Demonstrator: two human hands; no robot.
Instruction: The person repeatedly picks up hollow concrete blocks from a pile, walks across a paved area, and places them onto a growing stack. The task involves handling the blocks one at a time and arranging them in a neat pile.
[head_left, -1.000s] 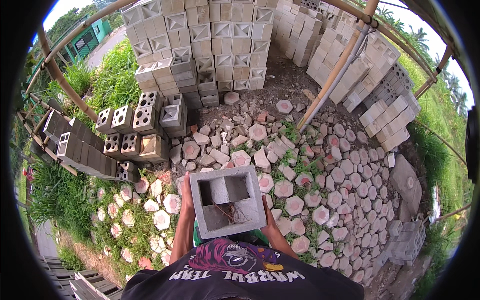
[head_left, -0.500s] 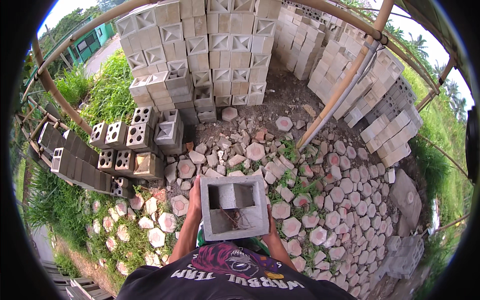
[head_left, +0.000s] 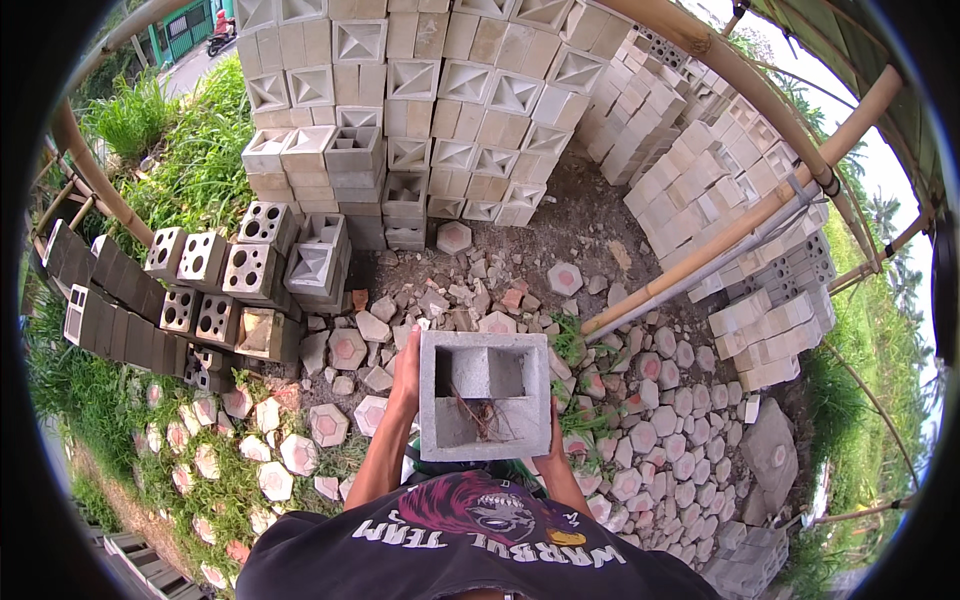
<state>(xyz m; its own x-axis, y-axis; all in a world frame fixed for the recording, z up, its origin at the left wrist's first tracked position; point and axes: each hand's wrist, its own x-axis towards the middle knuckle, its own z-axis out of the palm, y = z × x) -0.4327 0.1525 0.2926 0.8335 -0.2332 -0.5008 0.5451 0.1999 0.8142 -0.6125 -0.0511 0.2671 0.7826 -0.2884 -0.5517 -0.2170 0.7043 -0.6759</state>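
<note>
A grey concrete vent block [head_left: 472, 374] is held in front of my body between both hands, its open, recessed face turned up. My left hand [head_left: 408, 372] is pressed along the block's left side, fingers toward the far corner. On the opposite side my right hand [head_left: 553, 438] grips near the lower right corner, mostly hidden by the block. Inside the lower recess lies a small tangle of dry brown twigs [head_left: 485, 418]. The block's underside cannot be seen.
Pale blocks form a tall stack [head_left: 415, 80] ahead. Blocks with round holes [head_left: 252, 270] stand at left. Broken rubble [head_left: 465, 290] and hexagonal pavers [head_left: 625, 485] cover the ground. A slanting bamboo pole [head_left: 700, 262] stands at right, with more stacked blocks [head_left: 775, 325] beyond.
The surroundings have shifted in view, with the tall stack larger and closer. The block stays between both hands and sits slightly farther right. A person on a motorbike now shows on the road.
</note>
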